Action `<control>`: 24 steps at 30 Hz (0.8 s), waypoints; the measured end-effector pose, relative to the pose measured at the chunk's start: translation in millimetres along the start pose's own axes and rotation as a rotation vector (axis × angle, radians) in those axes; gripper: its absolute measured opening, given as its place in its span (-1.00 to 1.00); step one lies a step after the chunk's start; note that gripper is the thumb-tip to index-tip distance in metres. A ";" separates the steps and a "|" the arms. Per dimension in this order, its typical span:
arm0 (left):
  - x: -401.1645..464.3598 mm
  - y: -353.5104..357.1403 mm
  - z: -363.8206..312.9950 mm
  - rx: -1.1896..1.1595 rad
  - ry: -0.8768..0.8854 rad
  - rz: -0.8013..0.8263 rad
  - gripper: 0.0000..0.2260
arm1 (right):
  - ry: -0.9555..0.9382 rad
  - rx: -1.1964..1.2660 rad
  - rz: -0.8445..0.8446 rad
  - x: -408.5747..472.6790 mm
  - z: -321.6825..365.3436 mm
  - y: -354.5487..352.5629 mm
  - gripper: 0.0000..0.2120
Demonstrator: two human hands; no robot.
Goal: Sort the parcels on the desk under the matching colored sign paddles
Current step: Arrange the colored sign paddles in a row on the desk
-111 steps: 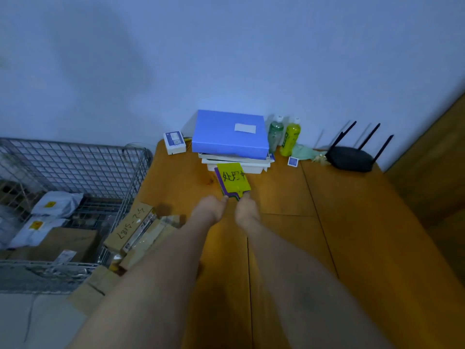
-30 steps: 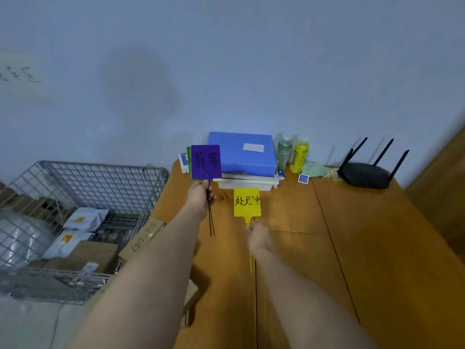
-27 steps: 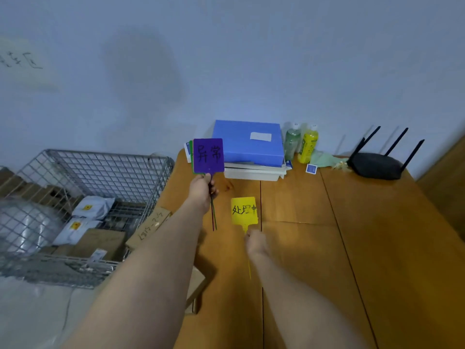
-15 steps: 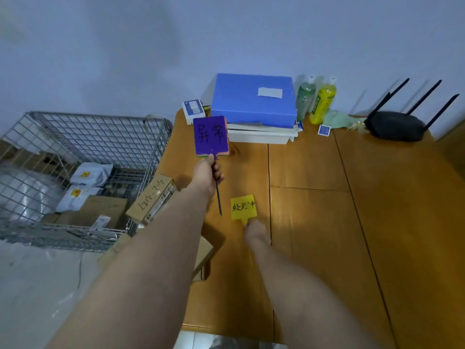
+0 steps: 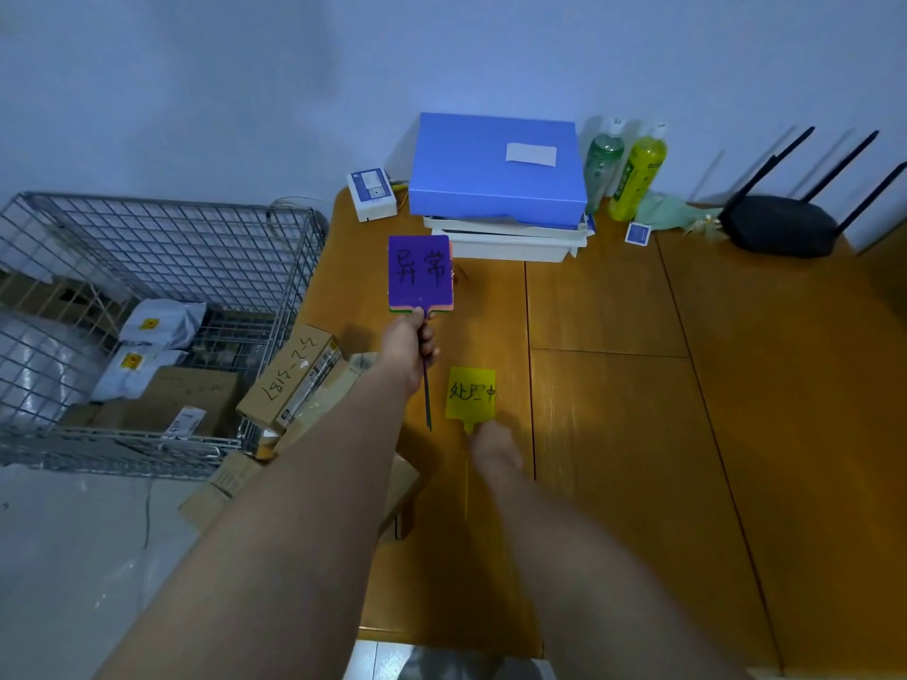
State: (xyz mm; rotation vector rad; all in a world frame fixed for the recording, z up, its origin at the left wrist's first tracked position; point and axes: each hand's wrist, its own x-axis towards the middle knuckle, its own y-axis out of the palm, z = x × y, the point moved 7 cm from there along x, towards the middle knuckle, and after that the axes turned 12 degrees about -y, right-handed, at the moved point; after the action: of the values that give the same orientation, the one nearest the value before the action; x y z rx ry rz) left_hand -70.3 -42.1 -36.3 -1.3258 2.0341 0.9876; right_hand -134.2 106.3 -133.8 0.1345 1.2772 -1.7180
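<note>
My left hand grips the thin sticks of a bunch of sign paddles, held upright above the wooden desk. The front one is a purple paddle with black writing; orange and green edges show behind it. My right hand holds the stem of a yellow paddle, which lies low over the desk near its left side. Cardboard parcels sit off the desk's left edge, one with handwritten numbers.
A wire cage at the left holds white bags and boxes. At the desk's back stand a blue box on white trays, a small white box, two bottles and a black router.
My right hand has lowered the yellow paddle from upright down toward the desk. My left hand keeps the purple bunch raised. The view has tipped downward.
</note>
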 end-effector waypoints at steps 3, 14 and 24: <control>-2.5 6.0 1.5 0.024 -0.010 0.020 -0.72 | -0.009 -0.021 -0.021 -7.0 -0.3 -11.2 -0.71; -34.5 46.7 -9.8 0.104 0.042 0.116 -0.77 | -0.295 0.221 -0.301 -24.4 60.5 -136.5 -0.72; -59.6 74.7 -17.5 0.044 0.106 0.119 -0.81 | -0.511 0.415 -0.475 -62.3 104.0 -190.2 -0.81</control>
State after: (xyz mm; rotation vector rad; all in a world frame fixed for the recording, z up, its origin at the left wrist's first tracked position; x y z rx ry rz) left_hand -116.4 -4.3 40.4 -1.2711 2.2231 0.9354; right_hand -195.7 61.8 78.6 -0.3773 0.5893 -2.2206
